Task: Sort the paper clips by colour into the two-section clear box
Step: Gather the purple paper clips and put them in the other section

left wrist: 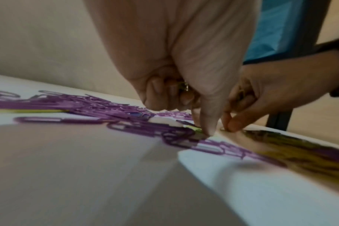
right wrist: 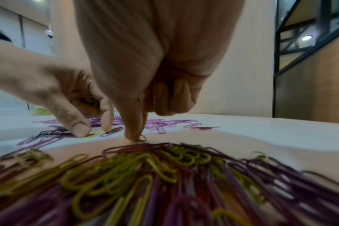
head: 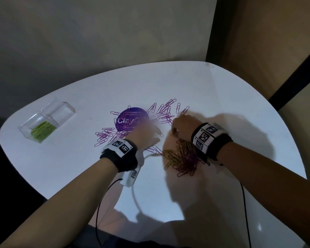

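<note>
picking green clips out of the mixed pile is the step in hand, judging by the layout. left hand (head: pixel 145 135) has its curled fingers holding a few green clips (right wrist: pixel 91 101) in the palm while thumb and forefinger reach down at another green clip (right wrist: pixel 92 134) lying flat on the bench (head: pixel 222 97). right hand (head: pixel 183 127) has thumb and forefinger together, tips pinched on a green clip (right wrist: pixel 141 138) at the far edge of the mixed pile (head: pixel 183 159), other fingers curled in.

to do it well: pinch one clip by a rounded end and lift it straight so the neighbours do not hook along; keep the palm stash tight; then carry the lot over in one trip.

clear box (head: pixel 47 120) sits at the bench's far left, well apart from both hands. its near section holds green clips (head: pixel 43 131), the far section looks empty. its long axis runs from near-left to far-right in the head view.

purple clips (head: pixel 162 113) lie scattered flat around a purple round card (head: pixel 132 120), pointing every way, no common axis. in the mixed pile the clips fan out roughly from the right wrist toward the fingertips. the clip under the right fingertips is too hidden to tell its direction; the one by the left thumb lies roughly left-right in the right wrist view.
</note>
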Motion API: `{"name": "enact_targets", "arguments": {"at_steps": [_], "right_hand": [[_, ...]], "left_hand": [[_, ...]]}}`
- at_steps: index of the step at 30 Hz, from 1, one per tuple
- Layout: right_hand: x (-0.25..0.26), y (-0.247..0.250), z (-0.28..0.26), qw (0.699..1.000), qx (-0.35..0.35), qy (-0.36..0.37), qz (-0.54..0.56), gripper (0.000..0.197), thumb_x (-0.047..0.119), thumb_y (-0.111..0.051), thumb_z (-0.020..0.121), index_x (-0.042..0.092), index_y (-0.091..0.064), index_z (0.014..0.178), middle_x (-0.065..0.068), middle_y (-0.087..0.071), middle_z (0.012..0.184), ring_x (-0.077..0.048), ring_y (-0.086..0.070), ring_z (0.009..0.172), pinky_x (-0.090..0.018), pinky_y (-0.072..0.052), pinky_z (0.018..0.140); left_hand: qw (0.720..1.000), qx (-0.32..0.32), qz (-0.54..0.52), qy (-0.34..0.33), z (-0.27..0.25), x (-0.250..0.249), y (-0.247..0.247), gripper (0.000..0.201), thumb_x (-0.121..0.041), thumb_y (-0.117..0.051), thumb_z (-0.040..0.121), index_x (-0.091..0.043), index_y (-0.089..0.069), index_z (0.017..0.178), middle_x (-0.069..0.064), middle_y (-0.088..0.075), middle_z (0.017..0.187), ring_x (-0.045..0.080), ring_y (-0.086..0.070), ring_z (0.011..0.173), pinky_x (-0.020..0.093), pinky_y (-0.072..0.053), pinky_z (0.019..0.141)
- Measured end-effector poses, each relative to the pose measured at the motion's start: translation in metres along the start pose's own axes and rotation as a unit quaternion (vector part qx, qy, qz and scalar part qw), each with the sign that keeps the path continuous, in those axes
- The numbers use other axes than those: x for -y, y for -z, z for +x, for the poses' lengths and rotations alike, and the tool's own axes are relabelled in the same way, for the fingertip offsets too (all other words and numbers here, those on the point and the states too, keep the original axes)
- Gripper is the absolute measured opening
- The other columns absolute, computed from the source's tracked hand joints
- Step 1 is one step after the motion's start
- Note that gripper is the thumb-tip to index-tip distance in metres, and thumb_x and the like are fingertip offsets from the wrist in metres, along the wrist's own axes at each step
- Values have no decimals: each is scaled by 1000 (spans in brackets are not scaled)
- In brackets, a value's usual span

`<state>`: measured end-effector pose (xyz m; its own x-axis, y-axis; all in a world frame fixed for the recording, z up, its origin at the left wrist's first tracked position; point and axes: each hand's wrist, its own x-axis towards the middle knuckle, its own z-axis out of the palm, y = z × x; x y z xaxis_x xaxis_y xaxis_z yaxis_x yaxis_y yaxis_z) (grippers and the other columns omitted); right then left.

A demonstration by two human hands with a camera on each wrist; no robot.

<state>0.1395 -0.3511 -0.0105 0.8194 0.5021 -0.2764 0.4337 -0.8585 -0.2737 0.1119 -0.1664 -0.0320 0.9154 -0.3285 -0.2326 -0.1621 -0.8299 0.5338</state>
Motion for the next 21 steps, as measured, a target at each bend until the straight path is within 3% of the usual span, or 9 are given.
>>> {"name": "enact_targets", "arguments": {"at_steps": [2,4,6,9,12,15,17,19,21], "right_hand": [[3,-2,-1,1000,-9,3,10,18,17,-54,89,13,-69,97,-8,-66,104,-27,-62,98,-32,-48,80],[1,-4,-3,995,-25,-3,94,21,15,-49,89,4,-67,92,-10,-67,96,-27,-62,93,-31,-47,78],[-3,-4,-7,968,-33,-41,247,18,13,-50,87,4,-65,82,-6,-64,82,-21,-58,79,-29,-43,72],[-6,-7,-21,862,-36,-90,497,23,7,-51,85,12,-55,63,-1,-53,59,-14,-43,52,-24,-37,55],[-6,-14,-36,756,-31,-97,647,22,0,-54,88,9,-55,67,-4,-49,57,-10,-36,45,-16,-32,43],[-6,-19,-52,702,-22,-88,707,16,-1,-53,90,9,-58,78,-4,-49,60,-6,-38,41,-13,-33,41],[-9,-23,-60,665,-18,-88,742,17,-3,-50,91,7,-60,82,-4,-52,58,-7,-40,41,-14,-33,43],[-12,-27,-66,625,-17,-92,775,21,-4,-45,92,6,-61,83,-3,-54,55,-8,-42,41,-16,-32,44],[-12,-31,-73,574,-9,-104,812,24,-3,-40,92,7,-58,80,-2,-54,52,-9,-42,39,-16,-31,40]], "left_hand": [[996,-15,57,-60,1,-1,-1,3,-12,-67,83,-13,-70,84,-7,-47,66,11,-45,63,24,-38,65],[989,-22,101,-104,2,5,-6,19,-12,-60,84,-15,-59,65,-8,-45,68,16,-46,63,30,-41,60],[986,-6,131,-106,3,7,-10,17,-15,-55,86,-11,-56,69,-5,-46,73,19,-48,66,37,-47,60],[982,60,160,-77,4,-1,-7,13,-18,-53,85,-13,-48,74,-2,-49,80,21,-51,69,40,-49,64],[984,97,135,-57,4,-9,-3,16,-16,-54,82,-13,-42,71,-3,-48,70,22,-50,64,41,-48,62],[993,47,-113,-2,-1,-10,-4,25,-4,-57,84,-13,-41,66,3,-46,65,16,-43,58,32,-46,64],[953,5,-300,45,-6,-10,-6,27,4,-54,86,-12,-45,65,11,-52,71,15,-49,56,27,-47,60],[907,-18,-412,90,-12,-13,-10,25,6,-51,85,-13,-49,70,19,-56,73,17,-45,55,23,-33,45],[851,-10,-508,131,-18,-18,-16,20,9,-43,85,-11,-47,85,16,-51,66,17,-40,54,23,-24,43]]}}
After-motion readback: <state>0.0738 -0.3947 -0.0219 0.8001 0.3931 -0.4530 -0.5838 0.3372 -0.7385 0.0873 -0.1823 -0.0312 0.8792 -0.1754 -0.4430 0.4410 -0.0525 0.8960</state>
